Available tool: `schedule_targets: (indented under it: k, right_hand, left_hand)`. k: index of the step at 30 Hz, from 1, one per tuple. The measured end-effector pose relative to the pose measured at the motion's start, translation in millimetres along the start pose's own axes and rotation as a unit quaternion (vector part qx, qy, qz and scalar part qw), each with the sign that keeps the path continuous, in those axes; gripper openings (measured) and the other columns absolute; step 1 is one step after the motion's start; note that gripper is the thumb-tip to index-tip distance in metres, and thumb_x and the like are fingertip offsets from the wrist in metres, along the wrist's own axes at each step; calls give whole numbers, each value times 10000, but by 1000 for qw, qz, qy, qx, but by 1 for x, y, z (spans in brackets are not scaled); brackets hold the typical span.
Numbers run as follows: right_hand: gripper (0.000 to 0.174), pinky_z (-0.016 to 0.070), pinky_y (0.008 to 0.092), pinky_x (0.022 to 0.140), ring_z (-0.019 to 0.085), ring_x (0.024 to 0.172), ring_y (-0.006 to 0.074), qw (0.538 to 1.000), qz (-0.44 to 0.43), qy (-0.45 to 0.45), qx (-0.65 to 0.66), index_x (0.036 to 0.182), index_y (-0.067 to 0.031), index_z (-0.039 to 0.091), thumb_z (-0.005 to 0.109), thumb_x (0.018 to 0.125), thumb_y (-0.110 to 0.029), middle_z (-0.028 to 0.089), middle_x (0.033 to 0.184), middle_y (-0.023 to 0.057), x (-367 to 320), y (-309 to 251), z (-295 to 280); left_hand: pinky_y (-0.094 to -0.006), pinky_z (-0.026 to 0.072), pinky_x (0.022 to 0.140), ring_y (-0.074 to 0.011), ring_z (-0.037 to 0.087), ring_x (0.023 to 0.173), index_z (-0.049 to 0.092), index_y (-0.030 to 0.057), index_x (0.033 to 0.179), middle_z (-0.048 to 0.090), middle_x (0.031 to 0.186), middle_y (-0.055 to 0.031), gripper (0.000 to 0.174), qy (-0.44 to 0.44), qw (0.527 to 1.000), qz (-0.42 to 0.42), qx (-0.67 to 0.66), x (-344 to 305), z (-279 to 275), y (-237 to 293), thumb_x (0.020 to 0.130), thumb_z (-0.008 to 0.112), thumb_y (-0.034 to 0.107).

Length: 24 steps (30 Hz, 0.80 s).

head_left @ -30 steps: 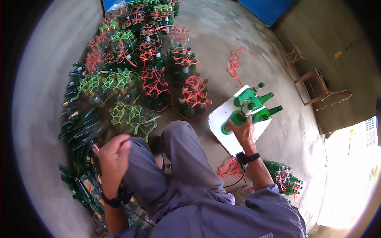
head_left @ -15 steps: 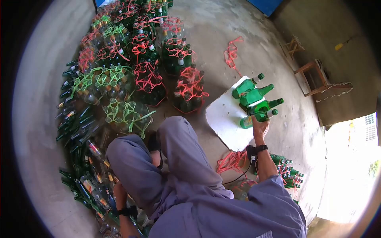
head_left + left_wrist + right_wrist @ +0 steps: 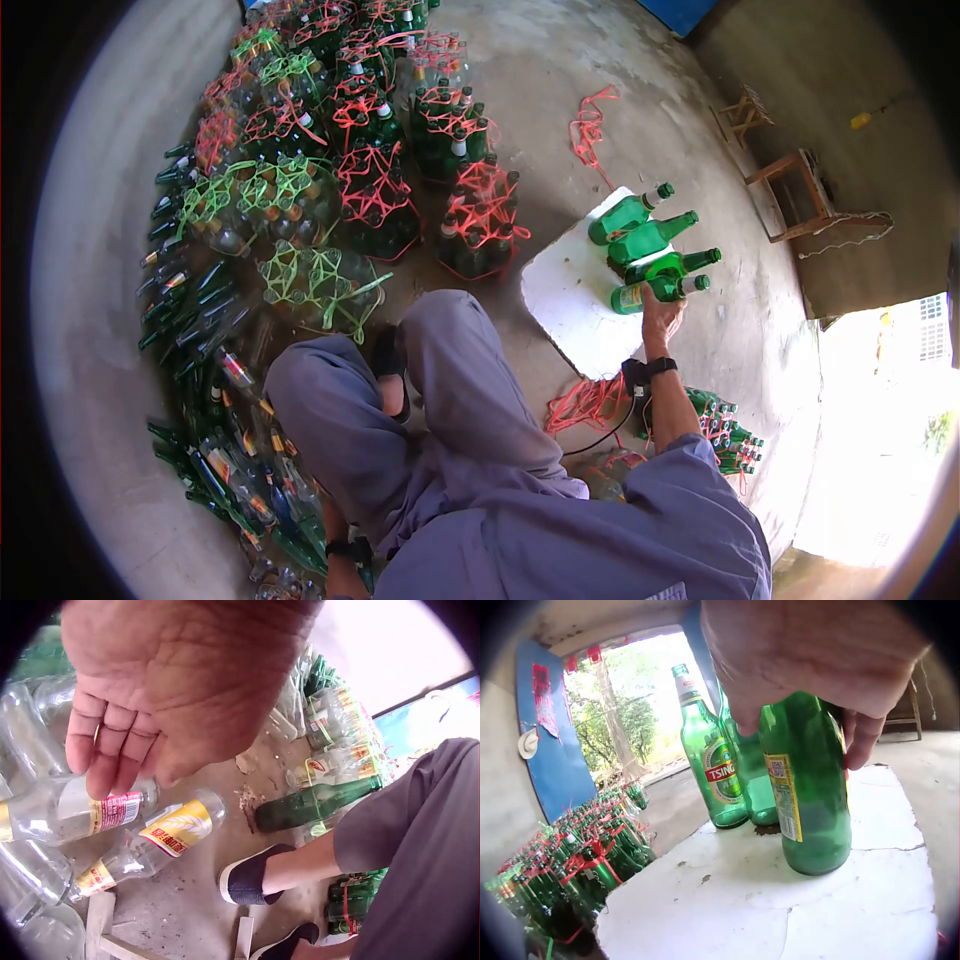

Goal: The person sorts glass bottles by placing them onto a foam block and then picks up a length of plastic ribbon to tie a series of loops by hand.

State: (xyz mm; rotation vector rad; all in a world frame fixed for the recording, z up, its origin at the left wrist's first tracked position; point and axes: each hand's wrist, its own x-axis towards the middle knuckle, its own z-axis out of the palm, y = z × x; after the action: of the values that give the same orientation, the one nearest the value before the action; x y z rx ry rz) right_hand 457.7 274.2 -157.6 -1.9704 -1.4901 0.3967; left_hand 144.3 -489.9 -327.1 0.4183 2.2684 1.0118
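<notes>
At the near end of a row of green bottles, my right hand (image 3: pixel 661 322) grips a green beer bottle (image 3: pixel 814 817) that stands upright on a white board (image 3: pixel 565 300). Next to it on the board are three more, one of them a green bottle with a Tsingtao label (image 3: pixel 716 765). My left hand (image 3: pixel 172 690) hangs with loosely bent fingers over loose clear bottles. Its fingertips overlap a clear bottle with a red-and-white label (image 3: pixel 112 811) in the left wrist view. Close by lies a clear bottle with a yellow label (image 3: pixel 176 832). The knee mostly hides the left hand in the head view.
Bundles of bottles tied with red string (image 3: pixel 375 190) and green string (image 3: pixel 320 285) fill the floor ahead on the left. Loose bottles (image 3: pixel 200 310) lie along the wall. Red string (image 3: pixel 585 405) lies by the board, and a wooden stool (image 3: pixel 790 195) is at the right.
My right hand has carried its bottle across the board to the near right end of the row. My left hand has dropped from above the knee down beside the leg.
</notes>
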Motion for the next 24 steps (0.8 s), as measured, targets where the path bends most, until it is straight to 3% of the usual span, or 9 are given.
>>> schedule_targets:
  k: [7,11,12,13,15,17,18,19,24]
  right_hand:
    - [980,460,478,1018,588,1209,403,993,-43,-28,-106,1418,5,467,821,714,-578,614,1313,227,10,19,2]
    - [538,571,366,814,727,910,267,982,-163,-88,46,1174,35,687,831,830,-353,752,1063,148,49,78,21]
    - [576,572,363,823,726,901,262,989,-104,-34,-104,1137,45,695,853,800,-395,751,1051,158,75,110,34]
    - [665,574,366,829,724,893,268,986,-168,-18,-15,1123,48,692,856,766,-489,749,1038,165,70,114,35]
    - [833,568,362,847,688,989,295,993,-79,-36,-81,1165,75,667,856,708,-595,702,1131,208,65,122,35]
    - [995,524,506,898,546,1203,324,993,-28,-106,43,1433,26,442,843,745,-570,503,1413,205,38,123,30]
    - [921,519,488,951,582,1144,315,983,4,-152,107,1335,76,558,851,739,-562,430,1453,181,22,117,20]
    - [962,493,504,999,548,1210,337,986,12,-133,102,1449,37,432,826,783,-536,391,1484,190,5,112,16]
    - [940,476,532,1015,501,1288,376,966,-38,-243,73,1519,-37,319,762,849,-525,379,1507,217,-33,104,0]
  left_hand:
    - [-477,493,938,-437,610,1119,555,-43,1297,630,1209,-277,424,-49,964,30,259,-10,23,-59,967,554,223]
    - [-494,536,793,-434,675,915,670,-11,1102,701,1009,-230,306,-5,929,77,363,-40,46,-40,946,555,226]
    - [-506,536,764,-431,682,836,693,-10,1004,708,924,-231,304,-8,958,4,287,-39,45,-18,911,566,250]
    - [-517,536,736,-427,689,757,716,-8,906,715,840,-231,316,-5,977,-65,205,-37,42,10,876,577,274]
    - [-523,534,774,-448,685,817,722,6,873,707,852,-250,299,57,978,-187,68,-52,38,32,856,565,259]
    - [-522,533,791,-461,679,853,736,36,916,707,862,-245,283,123,965,-222,64,-73,45,5,851,557,246]
    - [-511,537,801,-454,677,888,738,40,944,705,889,-253,273,151,950,-273,23,-85,45,-3,849,573,236]
    - [-511,537,801,-454,677,888,738,40,944,705,889,-253,273,160,945,-284,22,-100,41,-6,849,573,236]
    - [-500,535,796,-420,683,887,721,50,954,713,881,-222,223,285,885,-349,118,-164,18,-12,823,620,199]
